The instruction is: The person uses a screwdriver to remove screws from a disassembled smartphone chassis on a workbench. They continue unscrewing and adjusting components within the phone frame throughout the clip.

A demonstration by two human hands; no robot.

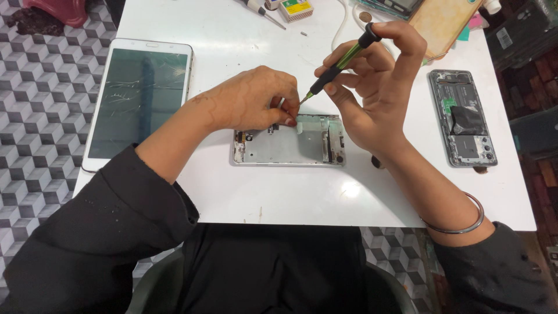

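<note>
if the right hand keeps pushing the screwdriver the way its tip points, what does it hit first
The right hand aims the screwdriver down-left. Its tip would likely first meet the top edge of the opened phone frame, right beside the left hand fingers pinching there, though depth is hard to judge.

Phone frame [289, 146] matt silvery metal; table [290, 192] glossy white; tablet [138, 99] glass cracked; bangle [459, 224] probably metal.

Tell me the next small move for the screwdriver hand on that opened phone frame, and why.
Probably lower the screwdriver tip straight down onto the top edge of the silver phone frame. The right hand holds it tilted with its tip just above that edge, beside the left hand, whose fingertips pin the frame there.
</note>
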